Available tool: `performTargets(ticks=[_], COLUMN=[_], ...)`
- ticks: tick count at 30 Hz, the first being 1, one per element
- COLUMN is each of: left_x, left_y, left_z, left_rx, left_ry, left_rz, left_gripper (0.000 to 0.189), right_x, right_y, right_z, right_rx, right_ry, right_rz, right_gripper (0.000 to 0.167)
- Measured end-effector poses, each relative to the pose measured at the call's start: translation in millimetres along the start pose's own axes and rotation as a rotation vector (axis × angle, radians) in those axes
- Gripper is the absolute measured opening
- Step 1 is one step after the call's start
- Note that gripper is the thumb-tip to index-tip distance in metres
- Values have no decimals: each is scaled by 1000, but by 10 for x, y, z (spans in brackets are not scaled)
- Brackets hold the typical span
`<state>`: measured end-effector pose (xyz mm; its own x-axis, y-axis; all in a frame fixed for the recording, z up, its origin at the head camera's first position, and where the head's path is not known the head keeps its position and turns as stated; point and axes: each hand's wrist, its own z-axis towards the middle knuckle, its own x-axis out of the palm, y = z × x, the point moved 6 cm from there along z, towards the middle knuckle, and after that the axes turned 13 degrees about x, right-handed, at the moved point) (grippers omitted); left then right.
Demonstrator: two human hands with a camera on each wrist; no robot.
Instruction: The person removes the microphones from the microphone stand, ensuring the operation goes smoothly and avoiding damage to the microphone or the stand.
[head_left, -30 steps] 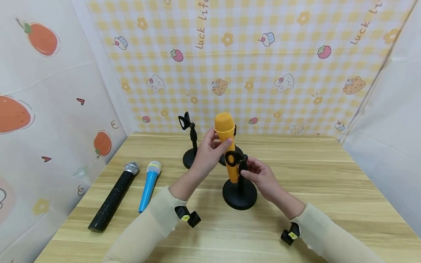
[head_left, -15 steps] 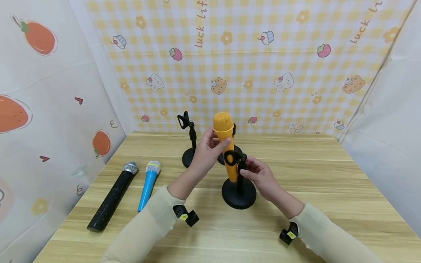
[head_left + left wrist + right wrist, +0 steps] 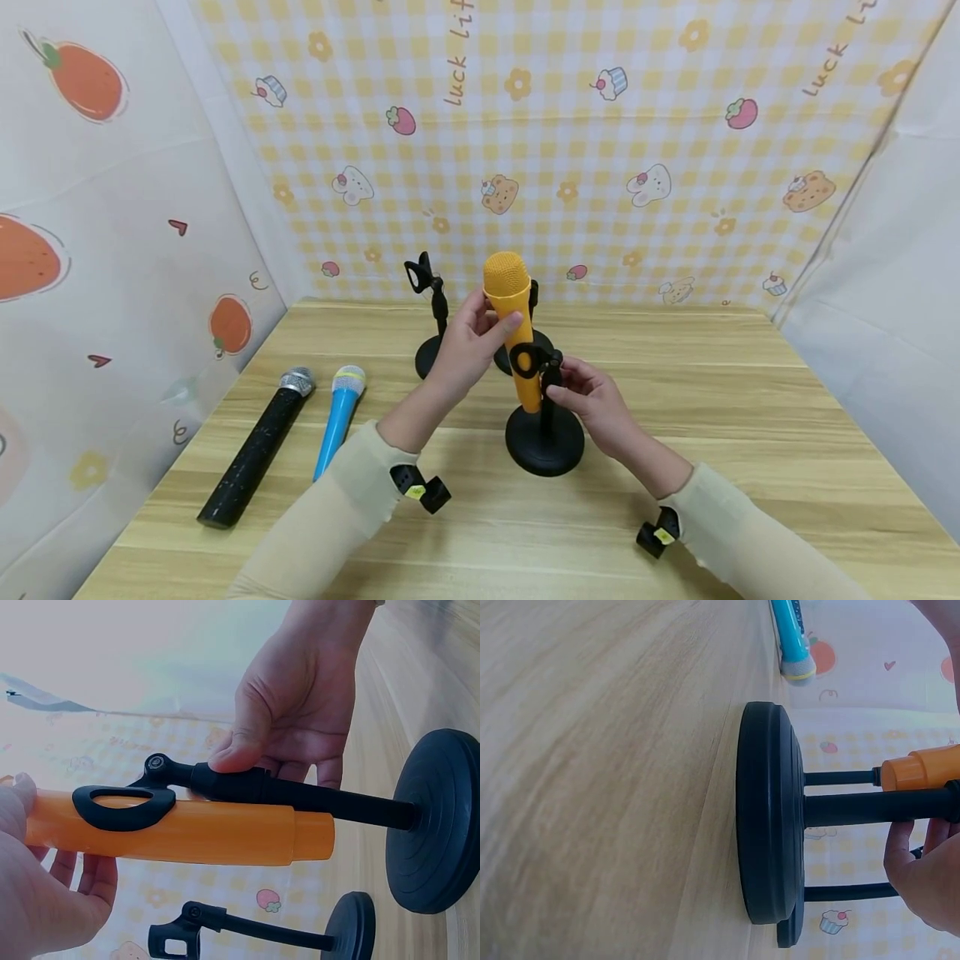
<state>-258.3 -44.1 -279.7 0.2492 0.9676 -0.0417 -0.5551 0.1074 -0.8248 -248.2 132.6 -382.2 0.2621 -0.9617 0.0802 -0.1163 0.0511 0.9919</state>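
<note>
An orange microphone (image 3: 507,279) stands nearly upright, its body running through the clip (image 3: 126,818) of a black microphone stand (image 3: 546,442). My left hand (image 3: 471,340) grips the microphone's upper body just below the mesh head, thumb across the front. With thumb and fingers, my right hand (image 3: 597,403) holds the stand's upright post from the right. In the left wrist view the clip wraps around the orange body (image 3: 232,832), and the tail end sticks out beyond it. The stand's round base (image 3: 769,817) rests on the table.
A black microphone (image 3: 258,450) and a blue microphone (image 3: 339,422) lie on the wooden table (image 3: 712,392) to the left. A second stand (image 3: 431,354) is behind my left hand. Another stand (image 3: 534,300) is partly hidden behind the orange microphone.
Both hands keep their hold with hardly any motion. The orange microphone and left hand have shifted very slightly up and left in the head view, which itself has drifted a little.
</note>
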Motion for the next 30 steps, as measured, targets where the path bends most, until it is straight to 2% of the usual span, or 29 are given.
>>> performTargets(ticks=[15,21,30], left_x=[-21,-29,-56], left_y=[-69,-122,-144], left_z=[27,63,86], left_rx=[13,51,44], left_ry=[8,17,-2], left_rz=[-12,-33,-47], left_gripper=[41,42,42], right_x=[9,11,19], right_y=[7,11,22], right_z=[-3,-10,0], right_rx=[-17,-11,-17], right_ry=[-4,-13,-12], right_rz=[7,5,1], right_gripper=[32,37,39])
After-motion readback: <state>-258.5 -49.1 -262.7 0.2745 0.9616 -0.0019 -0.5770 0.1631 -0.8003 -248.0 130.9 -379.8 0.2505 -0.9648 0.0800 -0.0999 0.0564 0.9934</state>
